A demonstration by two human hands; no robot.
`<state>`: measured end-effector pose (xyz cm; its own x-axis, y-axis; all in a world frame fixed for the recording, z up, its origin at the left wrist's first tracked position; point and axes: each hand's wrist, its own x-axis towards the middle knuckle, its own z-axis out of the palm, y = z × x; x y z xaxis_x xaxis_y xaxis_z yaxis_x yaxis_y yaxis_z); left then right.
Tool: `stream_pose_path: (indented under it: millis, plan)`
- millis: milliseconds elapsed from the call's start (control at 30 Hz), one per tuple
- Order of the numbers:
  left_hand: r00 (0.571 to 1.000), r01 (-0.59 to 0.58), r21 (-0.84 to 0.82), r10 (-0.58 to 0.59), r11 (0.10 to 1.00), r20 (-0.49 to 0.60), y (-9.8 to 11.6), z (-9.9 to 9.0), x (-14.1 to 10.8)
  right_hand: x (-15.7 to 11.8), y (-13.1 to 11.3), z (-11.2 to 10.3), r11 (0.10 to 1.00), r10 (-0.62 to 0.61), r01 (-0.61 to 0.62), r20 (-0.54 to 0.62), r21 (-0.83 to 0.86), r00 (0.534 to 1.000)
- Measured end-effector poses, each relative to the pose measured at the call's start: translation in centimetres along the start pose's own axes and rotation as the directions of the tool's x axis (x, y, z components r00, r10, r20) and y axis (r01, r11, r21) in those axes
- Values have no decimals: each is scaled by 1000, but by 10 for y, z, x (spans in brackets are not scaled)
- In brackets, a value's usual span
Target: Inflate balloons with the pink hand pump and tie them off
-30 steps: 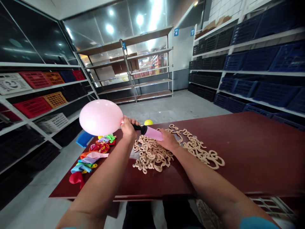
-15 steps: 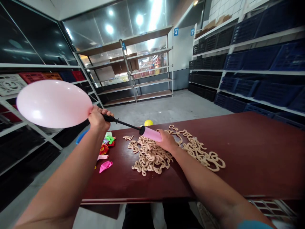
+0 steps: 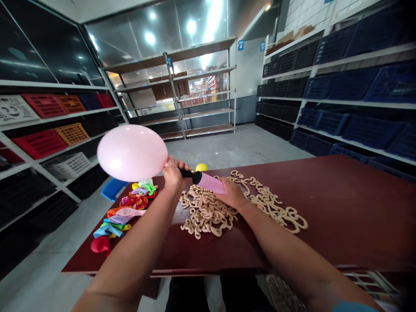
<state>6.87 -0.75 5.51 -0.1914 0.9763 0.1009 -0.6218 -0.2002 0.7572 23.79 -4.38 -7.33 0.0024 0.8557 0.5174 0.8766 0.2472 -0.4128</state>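
My left hand [image 3: 174,173] is closed round the black end of a hand pump, where the neck of an inflated pale pink balloon [image 3: 131,152] meets it. The balloon points off to the left, above the table's edge. My right hand [image 3: 232,193] grips the far end of the pump's pink barrel [image 3: 210,183]. The black rod is pushed almost fully into the barrel. Below the pump, a heap of beige curly strands [image 3: 209,212] lies on the dark red table [image 3: 341,208], with more strands [image 3: 276,208] to the right.
Uninflated balloons in several colours [image 3: 118,219] lie at the table's left side. Behind the table show a yellow round object [image 3: 201,167] and, further left, a blue object [image 3: 113,189]. Shelves with crates [image 3: 367,128] stand on both sides.
My left hand has moved right with the balloon, towards my right hand, and the pump's rod has slid into the barrel. The balloon looks smaller. More of the loose balloons show now.
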Motion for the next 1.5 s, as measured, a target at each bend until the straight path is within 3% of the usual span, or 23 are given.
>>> stream_pose_path:
  millis: [233,333,433,667,800,933,1133,1233,1333,1500]
  plan:
    - [988,-153,58,153,987,1,81,-10,29,6,1,1,1000,-21,21,-48,2,999]
    - [979,-199,64,201,978,-21,99,-15,39,7,5,5,1000,-13,13,-56,-1,998]
    - [978,-199,63,202,978,-47,89,-19,42,7,9,8,1000,-6,7,-41,3,999]
    - [999,-40,-4,39,999,-35,7,-6,14,3,9,6,1000,-3,4,-22,2,1000]
    - [1000,16,-35,-16,999,-2,-16,1,2,2,6,3,1000,-6,6,-9,5,1000]
    - [1000,18,7,-18,1000,-21,5,-4,10,3,0,1,1000,-14,14,-15,9,1000]
    - [991,-126,77,128,989,-25,80,-16,38,5,0,2,1000,-7,8,-22,18,1000]
    - [984,-175,86,178,981,-22,104,-21,46,6,1,5,1000,-5,6,-27,27,1000]
    - [981,-190,72,193,979,-38,100,-25,46,5,2,7,1000,-3,3,-15,19,1000]
    - [991,-102,15,103,995,-81,43,-26,26,2,1,5,1000,-13,13,11,1,1000]
